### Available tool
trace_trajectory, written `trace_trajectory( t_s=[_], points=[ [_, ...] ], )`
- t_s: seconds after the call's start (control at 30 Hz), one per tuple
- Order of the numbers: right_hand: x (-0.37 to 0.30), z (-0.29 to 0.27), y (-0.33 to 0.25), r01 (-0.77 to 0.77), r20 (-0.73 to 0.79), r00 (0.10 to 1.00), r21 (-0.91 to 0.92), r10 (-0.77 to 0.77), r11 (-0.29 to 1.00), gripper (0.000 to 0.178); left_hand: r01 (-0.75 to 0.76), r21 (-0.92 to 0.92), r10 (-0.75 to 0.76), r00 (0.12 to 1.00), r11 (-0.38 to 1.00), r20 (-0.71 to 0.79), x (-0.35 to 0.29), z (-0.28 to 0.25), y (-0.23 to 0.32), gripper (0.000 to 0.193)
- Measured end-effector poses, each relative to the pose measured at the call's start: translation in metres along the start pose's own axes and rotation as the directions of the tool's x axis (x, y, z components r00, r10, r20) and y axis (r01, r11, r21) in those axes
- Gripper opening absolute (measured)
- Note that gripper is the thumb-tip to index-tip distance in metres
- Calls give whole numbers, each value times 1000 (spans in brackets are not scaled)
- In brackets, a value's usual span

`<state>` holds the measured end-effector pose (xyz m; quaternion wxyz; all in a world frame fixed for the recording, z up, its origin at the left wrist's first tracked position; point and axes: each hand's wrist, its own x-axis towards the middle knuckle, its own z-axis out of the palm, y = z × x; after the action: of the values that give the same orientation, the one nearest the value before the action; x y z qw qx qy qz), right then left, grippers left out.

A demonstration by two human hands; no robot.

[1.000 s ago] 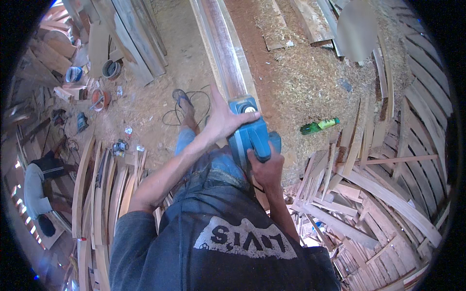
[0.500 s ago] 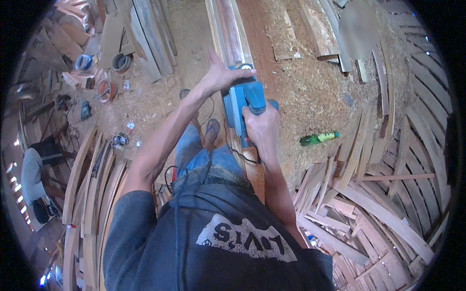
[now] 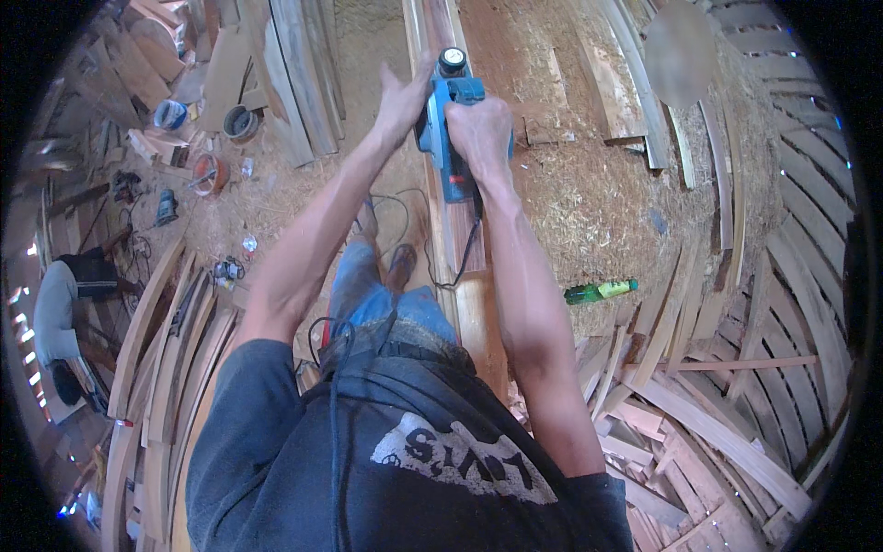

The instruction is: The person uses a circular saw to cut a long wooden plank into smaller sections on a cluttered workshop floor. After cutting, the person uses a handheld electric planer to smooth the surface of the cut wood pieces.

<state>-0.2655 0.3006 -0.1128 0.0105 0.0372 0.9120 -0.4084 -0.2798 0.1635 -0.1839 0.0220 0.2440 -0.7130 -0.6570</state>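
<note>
My right hand (image 3: 483,138) is wrapped round the rear handle of a blue electric planer (image 3: 455,179). The planer lies on a long reddish-brown board (image 3: 469,244), and its round-topped front knob shows uncovered. At the planer's front left side is my left hand (image 3: 402,101), with fingers stretched and apart; whether it touches the tool's side I cannot tell. A dark power cord (image 3: 474,241) trails from the back of the planer down beside the board. Paler timber (image 3: 476,317) lies under the board and runs back toward my body.
A green bottle (image 3: 600,292) lies on the shavings-strewn ground to the right. Curved planks (image 3: 152,368) are stacked at the left, near a bent-over person (image 3: 57,317). Buckets (image 3: 241,123) and boards (image 3: 299,92) stand far left. Scrap wood (image 3: 662,442) is heaped lower right.
The planer and my right hand have moved forward, away from me, along the board. My left hand has shifted from the planer's front top to its left side, uncovering the knob.
</note>
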Motion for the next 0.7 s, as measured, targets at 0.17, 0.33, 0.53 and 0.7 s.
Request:
trace_trajectory(
  t_s=[0.17,0.33,0.53,0.7],
  points=[
    [55,28,-10,29,32,999,8,-29,1000,30,195,-317,-118,962,928,248,-107,11,-58,123],
    [117,71,-7,91,-51,994,-46,-93,995,30,-19,-5,19,841,1000,540,-204,20,-90,125],
    [194,99,-6,228,-59,968,-180,-242,957,32,88,238,-227,718,967,657,-217,12,-121,132],
    [236,116,-29,156,-20,987,-147,-161,977,34,47,161,-143,737,986,661,-188,7,-116,147]
  ],
)
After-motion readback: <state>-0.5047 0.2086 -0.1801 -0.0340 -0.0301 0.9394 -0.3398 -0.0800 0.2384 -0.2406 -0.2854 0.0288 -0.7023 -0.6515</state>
